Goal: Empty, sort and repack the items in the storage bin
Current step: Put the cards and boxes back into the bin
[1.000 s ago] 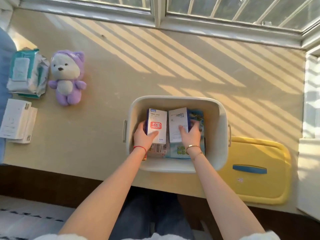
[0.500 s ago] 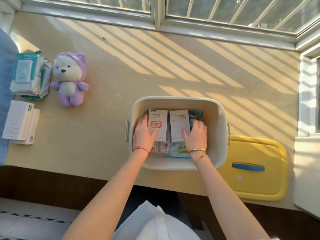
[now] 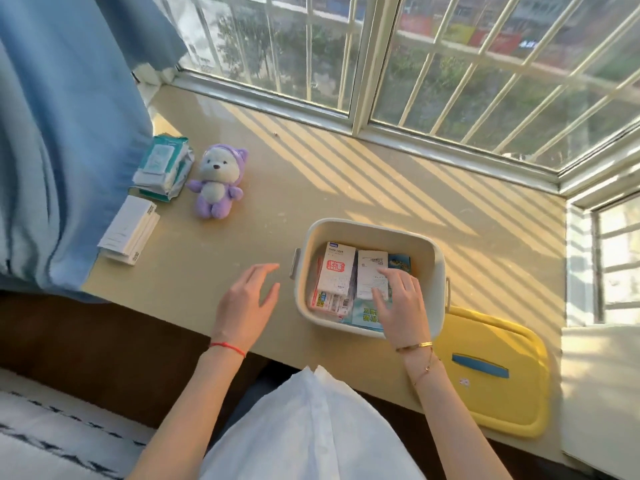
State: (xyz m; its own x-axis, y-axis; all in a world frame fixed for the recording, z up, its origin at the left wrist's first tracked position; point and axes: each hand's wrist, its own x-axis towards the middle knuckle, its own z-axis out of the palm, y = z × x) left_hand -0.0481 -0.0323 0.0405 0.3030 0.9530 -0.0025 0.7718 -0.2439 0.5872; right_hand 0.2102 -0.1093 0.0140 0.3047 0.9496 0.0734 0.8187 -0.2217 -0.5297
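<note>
The cream storage bin (image 3: 437, 271) sat near the window ledge's (image 3: 277, 188) front edge, boxes inside. The right hand (image 3: 401, 303) rested relaxed on a white box (image 3: 371, 271); the left hand (image 3: 247, 303) hovered beside the bin, fingers spread, empty.

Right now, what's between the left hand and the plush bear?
Head view: only bare sill surface lies between the left hand and the purple plush bear. The hand hovers open, outside the bin.

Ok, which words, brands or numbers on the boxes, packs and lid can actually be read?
None reads with certainty.
White box in the bin: red square emblem, characters blurred.
Second white box: small print, too small.
Teal packet: blurred.
Wipes pack, yellow lid: nothing legible.
</note>
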